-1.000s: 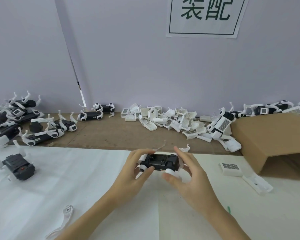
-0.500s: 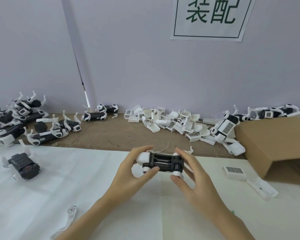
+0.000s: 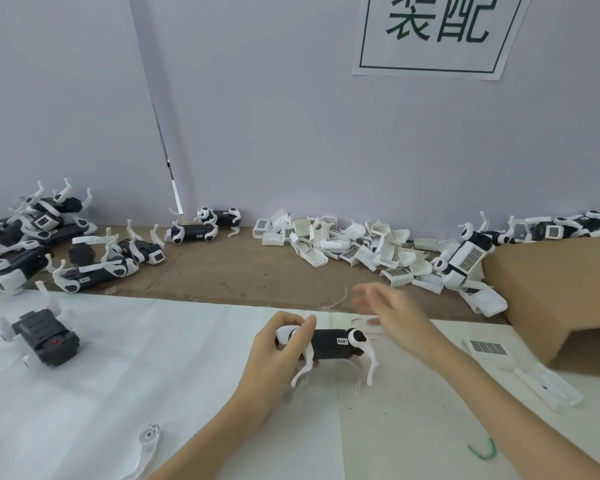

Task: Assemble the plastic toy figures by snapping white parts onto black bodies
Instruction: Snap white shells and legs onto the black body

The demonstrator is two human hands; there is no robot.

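Far left we see a pile of figures [image 3: 42, 237] on the brown board [image 3: 243, 271], and one black body [image 3: 45, 337] lying alone on the white sheet [image 3: 118, 375]. A loose white leg [image 3: 146, 448] lies near the bottom edge. At centre our left hand [image 3: 274, 355] grips the toy [image 3: 329, 344] by its left end, legs down, over the sheet. Our right hand [image 3: 392, 310] is blurred, fingers spread, holding nothing, just right of the toy. Behind it white parts [image 3: 343, 244] are heaped by the wall. A cardboard box [image 3: 551, 292] sits right.
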